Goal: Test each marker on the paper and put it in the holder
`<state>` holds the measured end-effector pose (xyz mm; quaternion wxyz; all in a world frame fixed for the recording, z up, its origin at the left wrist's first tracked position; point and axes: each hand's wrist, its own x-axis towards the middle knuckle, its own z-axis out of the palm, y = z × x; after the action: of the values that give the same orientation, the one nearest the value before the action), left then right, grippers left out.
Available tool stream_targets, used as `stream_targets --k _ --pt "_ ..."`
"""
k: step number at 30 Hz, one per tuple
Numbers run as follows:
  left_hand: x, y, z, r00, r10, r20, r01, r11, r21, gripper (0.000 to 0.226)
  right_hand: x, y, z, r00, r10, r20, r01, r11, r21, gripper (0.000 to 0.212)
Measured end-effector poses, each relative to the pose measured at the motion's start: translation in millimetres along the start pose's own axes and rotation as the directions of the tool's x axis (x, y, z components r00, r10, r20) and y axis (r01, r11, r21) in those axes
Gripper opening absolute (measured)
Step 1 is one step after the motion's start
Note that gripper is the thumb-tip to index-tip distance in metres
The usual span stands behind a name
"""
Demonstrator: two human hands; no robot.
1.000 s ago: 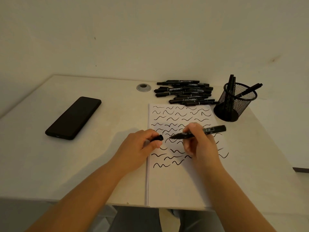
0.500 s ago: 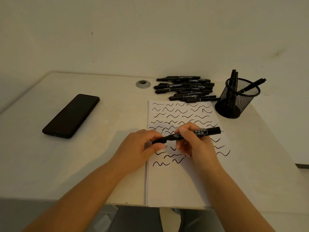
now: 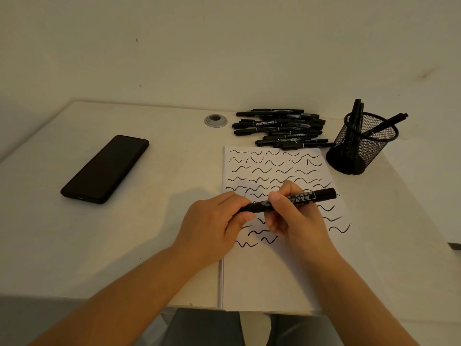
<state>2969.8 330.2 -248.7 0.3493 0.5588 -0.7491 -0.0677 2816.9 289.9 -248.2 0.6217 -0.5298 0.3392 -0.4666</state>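
**Cap and barrel held together over the test sheet**

Phone (image 3: 104, 169) lies at 10 o'clock, well apart from the work — idle. Cable grommet (image 3: 216, 120) at 12, near the desk's (image 3: 62, 245) back edge.

Left hand (image 3: 214, 227) is curled round the cap end of the marker (image 3: 287, 201), pinching it. Right hand (image 3: 296, 216) grips the barrel, fingers wrapped. The marker is level, just above the paper (image 3: 264, 275) — judged: capping after a test stroke, two hands so the cap seats straight.

The paper carries rows of squiggles, its lower part bare.

Untested markers (image 3: 279, 128) piled at 1 o'clock, within reach. Mesh holder (image 3: 359, 146) at 2 o'clock, on the right hand's side, holding a few markers upright or leaning — the next stop, likely.
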Motion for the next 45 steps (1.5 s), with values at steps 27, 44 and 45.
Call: stream_targets --k 27,44,45 --pt "10.7 -24.6 -11.0 0.922 -0.359 0.147 0.372 0.713 -0.594 0.014 1.2 -13.5 -19.4 0.991 -0.084 -0.103 0.057 0.969 -0.240 0.016" --pt "131.8 22.2 -19.9 0.992 -0.023 0.122 0.045 0.981 -0.187 0.023 56.6 -81.1 -63.1 0.951 -0.240 0.194 0.278 0.391 -0.878 0.017" --pt "142.4 16.0 -18.6 0.990 -0.050 0.132 0.073 0.981 -0.177 0.020 61.5 -84.6 -69.0 0.952 -0.269 0.148 0.251 0.405 -0.879 0.018"
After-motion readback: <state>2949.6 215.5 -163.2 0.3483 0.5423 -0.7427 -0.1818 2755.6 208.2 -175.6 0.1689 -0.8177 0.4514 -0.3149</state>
